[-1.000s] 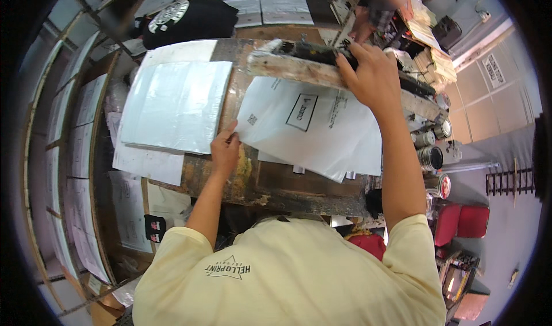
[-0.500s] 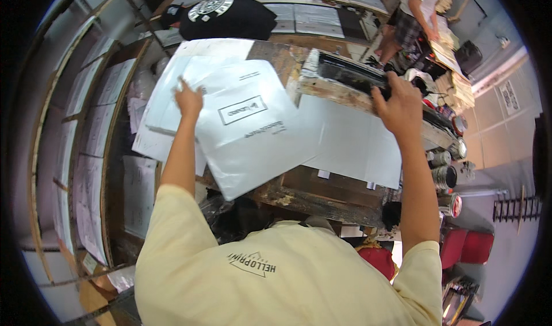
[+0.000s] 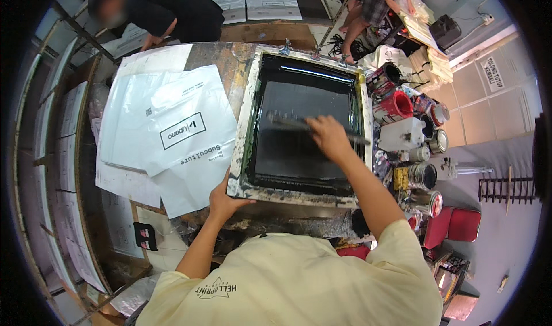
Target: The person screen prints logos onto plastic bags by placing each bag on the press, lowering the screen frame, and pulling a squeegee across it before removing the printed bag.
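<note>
A screen printing frame [image 3: 244, 119] with pale, ink-stained wooden rails lies flat on the table before me. Black ink covers its mesh [image 3: 305, 98]. My right hand [image 3: 332, 137] is closed around a long dark squeegee [image 3: 287, 122], which spans the middle of the mesh from left to right. At the frame's near left corner, my left hand [image 3: 224, 200] grips the rail, thumb along the front edge. Just left of the frame, white printed plastic bags [image 3: 198, 104] overlap in a loose stack. Whatever lies under the screen is hidden.
Ink cans, among them a red tub [image 3: 395, 106], and a white jug [image 3: 401, 134] crowd the frame's right side. Wooden racks [image 3: 86, 170] with printed sheets stand at left. One co-worker [image 3: 172, 9] bends beyond the table; another person [image 3: 374, 9] stands far right.
The raised screen has come down flat. My right hand has gone from its edge to the squeegee, my left from the white bags to the frame corner. The dark-shirted co-worker has shifted left.
</note>
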